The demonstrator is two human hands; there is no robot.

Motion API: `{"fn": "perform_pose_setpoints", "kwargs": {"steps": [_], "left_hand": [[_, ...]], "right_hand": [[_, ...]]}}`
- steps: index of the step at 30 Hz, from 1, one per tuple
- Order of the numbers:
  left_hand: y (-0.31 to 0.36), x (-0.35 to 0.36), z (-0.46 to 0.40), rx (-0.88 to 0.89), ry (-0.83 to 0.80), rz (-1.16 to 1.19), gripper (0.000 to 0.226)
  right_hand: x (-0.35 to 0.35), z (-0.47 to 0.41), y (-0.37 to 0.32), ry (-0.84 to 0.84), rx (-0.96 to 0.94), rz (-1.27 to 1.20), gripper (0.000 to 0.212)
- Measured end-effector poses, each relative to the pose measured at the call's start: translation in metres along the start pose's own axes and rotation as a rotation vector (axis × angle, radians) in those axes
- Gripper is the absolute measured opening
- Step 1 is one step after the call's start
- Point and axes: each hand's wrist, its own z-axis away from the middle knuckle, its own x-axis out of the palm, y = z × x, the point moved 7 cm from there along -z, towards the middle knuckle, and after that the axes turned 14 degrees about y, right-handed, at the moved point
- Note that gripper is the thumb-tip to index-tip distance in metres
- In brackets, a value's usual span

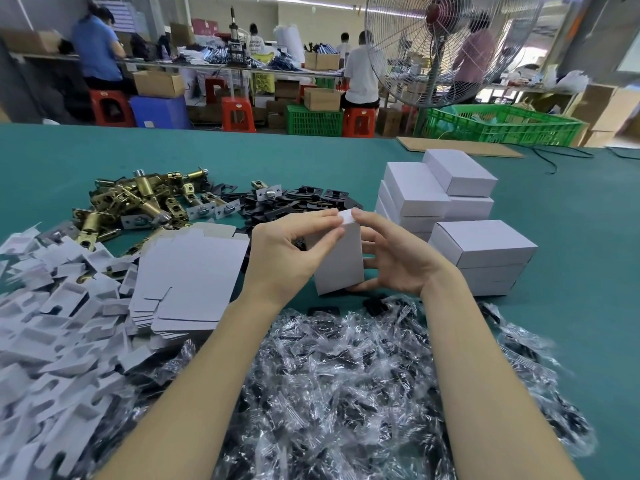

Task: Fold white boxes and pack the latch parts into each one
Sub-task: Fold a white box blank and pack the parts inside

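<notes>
White box (341, 258) stands upright above the green table (571, 209), supported by the right hand (391, 261). Left hand (287, 251) fingers (329, 221) pinch its top flap; thin, light card creases easily, so grip at fold lines.

- Bare teal tabletop (207, 147) is lying open beyond the piles
- Brass latch bolts (138, 199) and black plates (304, 199) are crowding the middle
- Stacked white boxes (450, 202) are walling the right
- Bagged parts (346, 375) and cardboard inserts (52, 323) are filling the near edge
</notes>
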Motion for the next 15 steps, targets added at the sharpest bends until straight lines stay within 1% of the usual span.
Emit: {"fn": "perform_pose_setpoints", "kwargs": {"steps": [4,8,10,12,13,15], "left_hand": [[-0.004,0.001,0.000,-0.054,0.017,0.002,0.018],[-0.013,0.004,0.001,-0.215,0.037,0.083,0.018],[-0.019,0.006,0.002,-0.256,-0.003,0.070,0.020],[-0.025,0.009,0.004,-0.276,-0.083,0.021,0.025],[-0.026,0.009,0.005,-0.291,-0.100,0.016,0.027],[-0.028,0.008,0.003,-0.322,-0.074,0.045,0.026]], "right_hand": [[0.001,-0.001,0.001,0.000,0.003,0.000,0.065],[0.000,-0.004,0.002,0.020,-0.002,0.025,0.061],[0.000,-0.007,0.002,0.038,-0.006,0.032,0.064],[0.000,-0.008,0.003,0.040,-0.027,0.038,0.062],[0.001,-0.008,0.003,0.038,-0.050,0.054,0.058],[0.001,-0.008,0.001,0.052,-0.107,0.103,0.046]]}}
